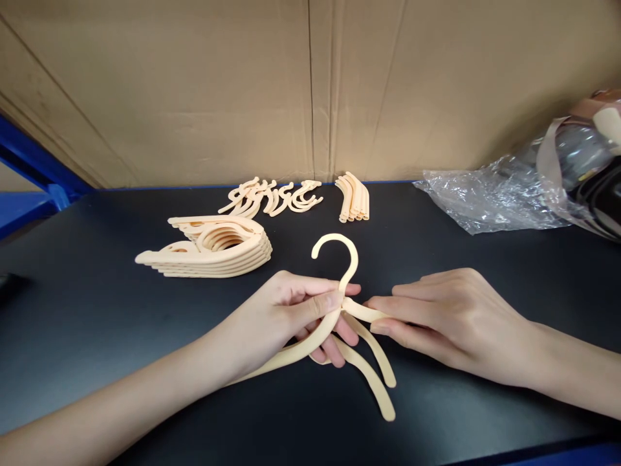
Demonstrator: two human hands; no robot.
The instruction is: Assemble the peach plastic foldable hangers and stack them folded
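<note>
A cream plastic clothes hanger (352, 252) is held above the black table, its hook pointing up. My left hand (310, 304) is closed round the centre below the hook, thumb on the front. One long curved arm of the hanger runs down to the left, partly behind my left wrist. At the right, my right hand (451, 317) pinches the end of a short arm (361, 312) that meets the centre. Two more curved cream pieces (371, 375) stick out below my left fingers; whether they join the hanger is hidden.
A stack of cream hanger bodies (228, 259) lies left on the black table (87, 310). Behind are loose hooks (279, 197) and a bundle of curved strips (353, 197). Crumpled clear plastic (485, 194) lies at the right. Cardboard (194, 84) stands along the back.
</note>
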